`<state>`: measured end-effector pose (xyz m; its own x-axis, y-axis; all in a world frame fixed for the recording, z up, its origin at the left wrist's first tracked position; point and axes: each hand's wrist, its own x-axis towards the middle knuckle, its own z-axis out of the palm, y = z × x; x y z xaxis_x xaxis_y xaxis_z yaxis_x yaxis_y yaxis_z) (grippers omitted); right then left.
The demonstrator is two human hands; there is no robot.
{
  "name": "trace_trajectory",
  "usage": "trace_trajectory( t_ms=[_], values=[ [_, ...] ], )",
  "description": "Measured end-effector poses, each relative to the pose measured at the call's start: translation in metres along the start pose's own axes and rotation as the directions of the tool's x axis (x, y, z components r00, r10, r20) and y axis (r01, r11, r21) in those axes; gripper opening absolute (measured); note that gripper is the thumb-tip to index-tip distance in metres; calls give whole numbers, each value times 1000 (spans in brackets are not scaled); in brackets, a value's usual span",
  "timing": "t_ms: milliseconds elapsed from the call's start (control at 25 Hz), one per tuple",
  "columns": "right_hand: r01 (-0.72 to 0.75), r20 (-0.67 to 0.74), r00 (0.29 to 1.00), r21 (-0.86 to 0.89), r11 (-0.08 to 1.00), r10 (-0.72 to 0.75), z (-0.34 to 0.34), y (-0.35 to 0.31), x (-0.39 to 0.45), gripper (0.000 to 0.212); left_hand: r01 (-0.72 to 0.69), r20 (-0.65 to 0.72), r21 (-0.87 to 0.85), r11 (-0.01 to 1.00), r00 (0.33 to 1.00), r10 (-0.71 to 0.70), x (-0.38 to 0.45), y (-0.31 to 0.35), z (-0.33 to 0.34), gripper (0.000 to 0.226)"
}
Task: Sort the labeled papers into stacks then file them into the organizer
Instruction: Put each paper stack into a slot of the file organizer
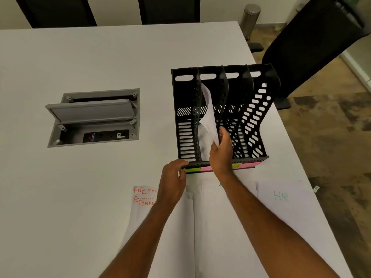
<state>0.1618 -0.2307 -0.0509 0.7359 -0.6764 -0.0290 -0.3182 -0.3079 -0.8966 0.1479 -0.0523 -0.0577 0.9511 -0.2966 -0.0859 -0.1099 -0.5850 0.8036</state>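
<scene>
Papers point(208, 115) pinched in the right hand point(220, 151) are what the coming move turns on: the fingers point(222, 135) curl round the near edge of the sheets, and from that grip the sheets run away from the person and up, bowing leftward along the second compartment from the left of the black organizer point(220, 117). Their long axis lies along the slot's depth, so from the fingers the open room is forward and down, between the two dividers; I judge the next move to be a push along that line until the sheets settle on the floor of the slot. The bend in the sheets could let their far corner catch the left divider.

The left hand point(173, 177) sits at the organizer's near left corner, fingers curled against the front lip beside the coloured sticky labels point(200, 169), seemingly bracing it; whether it truly grips or only presses is hard to tell.

Nearer the person, on the white table point(80, 57), lie three more stacks: one marked in red on the left point(144, 195), a middle stack point(210, 207) largely under the right forearm, and one marked HR point(281, 197) on the right, so filing looks barely begun
</scene>
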Motion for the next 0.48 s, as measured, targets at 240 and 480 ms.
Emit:
trace_trajectory(
  t_ms=[240, 480],
  values=[
    [-3, -119, 993, 81, 997, 13, -22, -14, -30, 61, 30, -95, -88, 996, 995, -38, -17, -16, -23, 30],
    [-116, 31, 993, 37, 993, 115, -21, 34, -199, 48, 537, -269, -37, 843, 807, -526, -97, -97, -65, 44]
  ],
)
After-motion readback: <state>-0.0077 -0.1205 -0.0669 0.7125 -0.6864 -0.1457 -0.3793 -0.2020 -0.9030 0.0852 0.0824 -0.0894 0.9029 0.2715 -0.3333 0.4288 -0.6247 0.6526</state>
